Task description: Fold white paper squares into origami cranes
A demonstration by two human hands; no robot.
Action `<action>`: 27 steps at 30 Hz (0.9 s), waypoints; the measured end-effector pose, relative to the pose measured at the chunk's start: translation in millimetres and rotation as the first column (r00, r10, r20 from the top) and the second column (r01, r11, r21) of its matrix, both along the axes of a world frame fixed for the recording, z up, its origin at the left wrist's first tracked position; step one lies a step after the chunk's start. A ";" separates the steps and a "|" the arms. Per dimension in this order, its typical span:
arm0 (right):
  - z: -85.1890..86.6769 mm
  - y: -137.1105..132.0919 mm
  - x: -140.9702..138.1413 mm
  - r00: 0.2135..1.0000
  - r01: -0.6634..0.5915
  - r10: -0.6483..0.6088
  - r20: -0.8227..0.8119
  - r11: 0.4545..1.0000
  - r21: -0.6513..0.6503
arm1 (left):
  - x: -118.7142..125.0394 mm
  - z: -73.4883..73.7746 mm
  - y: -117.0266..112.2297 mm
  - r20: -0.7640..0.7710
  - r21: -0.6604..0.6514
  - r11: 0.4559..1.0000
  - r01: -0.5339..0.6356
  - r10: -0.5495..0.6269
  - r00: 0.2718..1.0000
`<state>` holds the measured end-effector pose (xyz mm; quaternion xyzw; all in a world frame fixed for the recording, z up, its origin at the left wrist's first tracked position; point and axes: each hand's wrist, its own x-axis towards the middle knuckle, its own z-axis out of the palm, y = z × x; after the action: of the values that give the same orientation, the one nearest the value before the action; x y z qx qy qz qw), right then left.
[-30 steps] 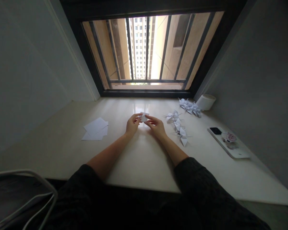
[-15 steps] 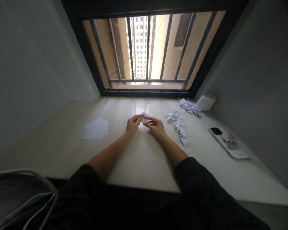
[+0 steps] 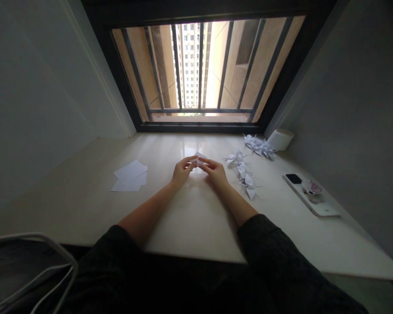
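A small folded piece of white paper [image 3: 200,155] is held between my two hands above the middle of the sill. My left hand [image 3: 182,169] pinches it from the left with thumb and fingertips. From the right, my right hand [image 3: 215,171] grips the same paper, its fingers bent around the edge. The fingertips of both hands almost meet and cover the paper's lower part. Several folded white paper cranes [image 3: 240,168] lie in a row just right of my right hand. Left of my hands rest a few flat white paper sheets [image 3: 129,175], overlapping.
More paper cranes [image 3: 259,146] are heaped at the back right against a white roll [image 3: 281,139]. A phone [image 3: 309,195] with a round grip on its back lies at the right. White cables [image 3: 39,236] curve at the lower left. A barred window [image 3: 199,69] stands behind the sill.
My fingertips have drawn closer together on the paper, and its visible part has tilted and shifted slightly right. The sheets, cranes and phone have not been moved.
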<state>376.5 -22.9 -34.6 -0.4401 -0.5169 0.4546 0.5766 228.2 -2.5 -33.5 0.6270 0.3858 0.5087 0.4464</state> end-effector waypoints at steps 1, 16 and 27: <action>0.0 0.0 -0.2 1.000 0.015 -0.015 -0.009 1.000 0.002 | 0.1 -1.2 0.7 -0.005 0.004 1.000 0.003 -0.003 1.000; 2.1 -2.0 -1.1 0.969 0.247 -0.246 -0.009 0.968 0.047 | 5.3 -3.4 -1.6 0.081 -0.020 1.000 0.015 -0.013 0.997; 0.9 -0.6 -2.4 0.974 0.227 -0.226 -0.023 0.973 0.047 | 5.6 1.4 -4.3 0.086 -0.080 0.997 -0.022 0.029 0.996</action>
<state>374.0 -23.5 -33.7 -0.4778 -0.4696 0.3767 0.6398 233.8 -6.8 -32.1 0.5809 0.3938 0.5257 0.4808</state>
